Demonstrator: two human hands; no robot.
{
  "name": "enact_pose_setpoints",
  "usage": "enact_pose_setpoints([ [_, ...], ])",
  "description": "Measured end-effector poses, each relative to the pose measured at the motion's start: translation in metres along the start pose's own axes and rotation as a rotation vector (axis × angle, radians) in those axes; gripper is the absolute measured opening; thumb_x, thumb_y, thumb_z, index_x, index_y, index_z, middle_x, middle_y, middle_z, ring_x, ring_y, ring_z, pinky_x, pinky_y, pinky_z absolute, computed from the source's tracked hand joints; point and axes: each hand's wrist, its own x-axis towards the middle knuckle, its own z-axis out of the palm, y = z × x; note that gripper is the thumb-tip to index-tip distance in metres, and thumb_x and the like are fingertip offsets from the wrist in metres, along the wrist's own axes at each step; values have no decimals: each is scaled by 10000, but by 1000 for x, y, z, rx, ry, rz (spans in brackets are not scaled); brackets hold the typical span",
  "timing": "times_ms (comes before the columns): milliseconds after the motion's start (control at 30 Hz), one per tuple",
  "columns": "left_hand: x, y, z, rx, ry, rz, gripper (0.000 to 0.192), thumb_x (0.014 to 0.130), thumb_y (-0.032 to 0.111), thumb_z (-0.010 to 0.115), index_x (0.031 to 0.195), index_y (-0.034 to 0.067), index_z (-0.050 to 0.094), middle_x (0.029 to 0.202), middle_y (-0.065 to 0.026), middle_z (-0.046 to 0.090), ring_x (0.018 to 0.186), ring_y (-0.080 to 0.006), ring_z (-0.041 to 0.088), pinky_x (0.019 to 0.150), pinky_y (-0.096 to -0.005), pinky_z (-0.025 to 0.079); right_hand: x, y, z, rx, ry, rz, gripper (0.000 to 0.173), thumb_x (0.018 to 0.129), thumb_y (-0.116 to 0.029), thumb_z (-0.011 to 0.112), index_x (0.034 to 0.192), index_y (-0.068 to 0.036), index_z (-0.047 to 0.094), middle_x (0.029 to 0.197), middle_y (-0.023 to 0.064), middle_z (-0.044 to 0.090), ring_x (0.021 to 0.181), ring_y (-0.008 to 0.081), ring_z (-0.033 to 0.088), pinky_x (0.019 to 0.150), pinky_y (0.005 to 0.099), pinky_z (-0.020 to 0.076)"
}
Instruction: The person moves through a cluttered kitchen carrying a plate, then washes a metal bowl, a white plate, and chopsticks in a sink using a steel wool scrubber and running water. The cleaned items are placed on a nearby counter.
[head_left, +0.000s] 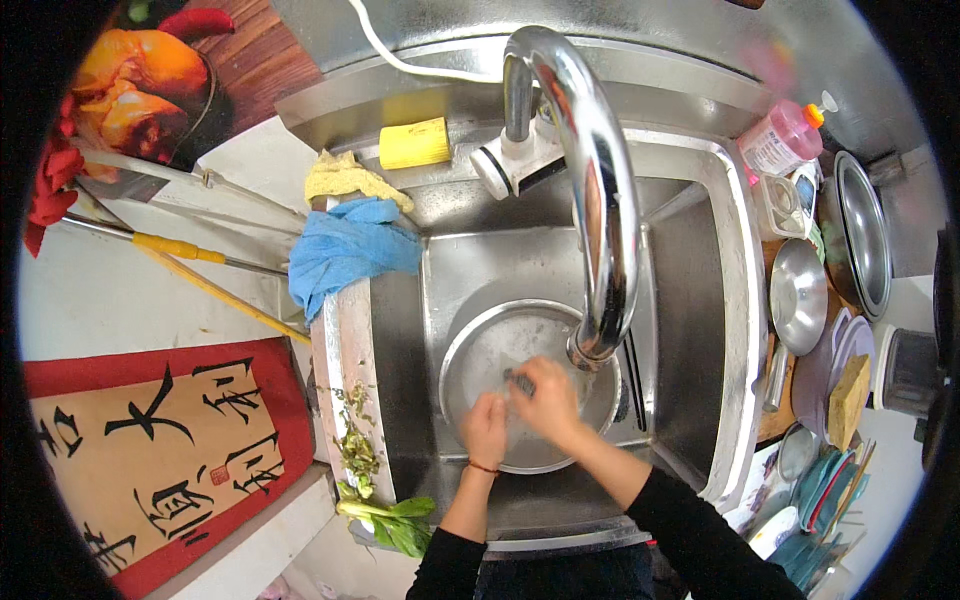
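Both hands are over a round metal basin that sits in a stainless steel sink. My right hand is closed around a small dark object, too blurred to name. My left hand is next to it with the fingers curled, and whether it holds anything is hidden. The chrome faucet arches over the basin, its spout just above my right hand. A pair of black chopsticks lies in the sink to the right of the basin.
A blue cloth, a yellow cloth, vegetable scraps and leafy greens lie along the left rim. A yellow block is at the back. On the right stand a pink liquid bottle, a metal ladle and stacked bowls.
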Motion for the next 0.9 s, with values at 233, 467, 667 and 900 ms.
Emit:
enact_pose_setpoints([
  [233, -5, 2, -10, -348, 29, 72, 304, 833, 85, 670, 600, 44, 481, 611, 67, 461, 588, -34, 402, 504, -229, 338, 12, 67, 4, 326, -2, 488, 337, 757, -276, 704, 1018, -64, 707, 860, 178, 698, 788, 261, 684, 735, 358, 524],
  [467, 8, 1, -9, -155, 281, 55, 387, 913, 180, 571, 607, 37, 383, 577, 51, 361, 566, -54, 324, 481, -267, 291, 4, 67, -20, 365, 78, 436, 300, 784, -250, 698, 983, -25, 703, 688, 140, 670, 607, 194, 644, 604, 324, 501],
  [667, 2, -6, -2, 143, 122, 332, 273, 843, 167, 671, 657, -16, 591, 533, -136, 485, 470, -173, 455, 475, -329, 369, -7, 16, -26, 304, -96, 199, 264, 767, -194, 676, 986, -47, 695, 996, 129, 683, 927, 280, 649, 786, 358, 500],
  [900, 0, 6, -3, 125, 200, 507, 204, 850, 108, 643, 689, -16, 628, 537, -124, 519, 471, -188, 479, 487, -331, 391, -2, -27, -48, 224, -108, 413, 192, 753, -167, 682, 909, -57, 691, 962, 104, 673, 907, 307, 628, 787, 376, 502],
])
